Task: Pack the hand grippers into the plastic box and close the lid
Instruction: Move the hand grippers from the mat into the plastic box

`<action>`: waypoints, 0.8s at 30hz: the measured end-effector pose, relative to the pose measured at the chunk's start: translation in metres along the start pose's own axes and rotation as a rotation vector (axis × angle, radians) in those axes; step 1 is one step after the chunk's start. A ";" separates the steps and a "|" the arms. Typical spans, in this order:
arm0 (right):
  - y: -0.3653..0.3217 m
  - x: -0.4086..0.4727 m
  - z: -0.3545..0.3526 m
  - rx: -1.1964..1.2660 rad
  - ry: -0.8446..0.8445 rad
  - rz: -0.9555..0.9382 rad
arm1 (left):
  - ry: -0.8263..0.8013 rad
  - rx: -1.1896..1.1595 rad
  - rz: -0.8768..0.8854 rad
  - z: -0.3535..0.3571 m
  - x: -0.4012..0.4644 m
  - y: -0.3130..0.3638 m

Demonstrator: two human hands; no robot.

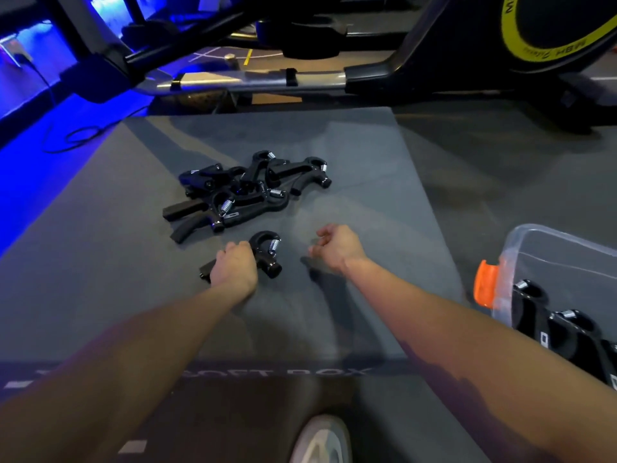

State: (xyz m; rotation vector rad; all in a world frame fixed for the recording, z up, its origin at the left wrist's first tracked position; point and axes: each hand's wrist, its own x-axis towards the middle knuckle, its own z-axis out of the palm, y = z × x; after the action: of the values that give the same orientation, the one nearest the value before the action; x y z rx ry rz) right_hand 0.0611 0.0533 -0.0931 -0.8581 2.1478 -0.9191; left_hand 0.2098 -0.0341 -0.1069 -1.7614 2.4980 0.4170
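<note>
A shoe toe (322,439) shows at the bottom edge, nearest the camera, and above it both bare forearms reach out over a dark grey padded mat (350,155). The left hand (233,267) is curled down around the handles of a single hand gripper (268,250) that lies on the mat apart from the rest, its looped head and steel spring sticking out to the right of the knuckles. The right hand (337,243) hovers just beside it, fingers loosely bent and holding nothing that can be made out, though it is somewhat blurred. Farther out sits a tangled pile of hand grippers (247,188), black with bright coil springs. At the right edge stands the clear plastic box (551,248) with an orange latch (485,285), several grippers already lying inside; its lid is not in view. These tools look rigid and fairly dense for their size, hard plastic and metal, neither fragile nor soft, so they should tolerate being dropped in. The padded handles are likely the surest place to grasp, since the glossy heads look slicker and the springs could pinch. In the pile, handles and loops probably interlock, so lifting one may drag others along.
</note>
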 end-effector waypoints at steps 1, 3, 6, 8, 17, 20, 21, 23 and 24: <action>0.001 -0.002 -0.006 0.003 0.009 0.007 | 0.003 -0.010 0.027 -0.003 -0.003 0.009; 0.004 -0.007 -0.021 0.014 0.026 0.026 | 0.000 -0.077 0.067 -0.012 -0.010 0.031; 0.012 -0.017 -0.047 0.029 0.060 0.050 | -0.030 -0.226 0.133 -0.026 -0.026 0.070; 0.019 -0.024 -0.067 0.042 0.100 0.055 | -0.058 -0.343 0.193 -0.031 -0.039 0.096; 0.068 -0.071 -0.166 0.163 0.285 0.102 | -0.240 -0.887 0.317 -0.022 -0.102 0.211; 0.091 -0.092 -0.194 0.219 0.336 0.114 | -0.283 -0.939 0.341 -0.009 -0.115 0.243; 0.100 -0.099 -0.202 0.238 0.352 0.123 | -0.294 -0.952 0.358 -0.004 -0.118 0.254; 0.118 -0.112 -0.217 0.289 0.396 0.148 | -0.323 -0.966 0.387 0.009 -0.123 0.276; 0.127 -0.118 -0.224 0.323 0.423 0.163 | -0.339 -0.969 0.402 0.015 -0.126 0.287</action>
State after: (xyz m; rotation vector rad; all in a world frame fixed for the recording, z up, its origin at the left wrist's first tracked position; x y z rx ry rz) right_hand -0.0779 0.2927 -0.0343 -0.3433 2.2803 -1.4092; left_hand -0.0157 0.1751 -0.0426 -1.1122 2.5181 2.0138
